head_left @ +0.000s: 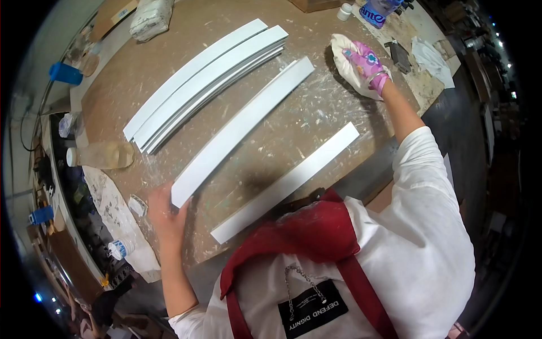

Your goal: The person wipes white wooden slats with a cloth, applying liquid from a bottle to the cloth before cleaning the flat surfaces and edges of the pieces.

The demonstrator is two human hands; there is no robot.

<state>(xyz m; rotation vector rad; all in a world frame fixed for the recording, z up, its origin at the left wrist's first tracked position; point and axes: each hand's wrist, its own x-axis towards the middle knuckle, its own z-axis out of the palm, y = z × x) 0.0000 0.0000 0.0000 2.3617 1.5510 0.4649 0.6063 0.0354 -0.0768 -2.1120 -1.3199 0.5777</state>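
Observation:
My left hand is bare and grips the lower left end of a long white strip, its thumb on one side and its fingers on the other. This strip slants across the middle of the worktable. At the far right, my right hand, in a pink flowered glove, is closed on a crumpled cream cloth. Nearest me lies another white strip, touched by neither hand. Beyond the middle strip rests a stack of white strips, several deep, its layers slightly offset.
A bottle of yellowish liquid lies at the left edge, with a blue cup farther back. A wrapped white bundle sits at the back left. At the back right are a blue-labelled bottle, a dark block and a white rag.

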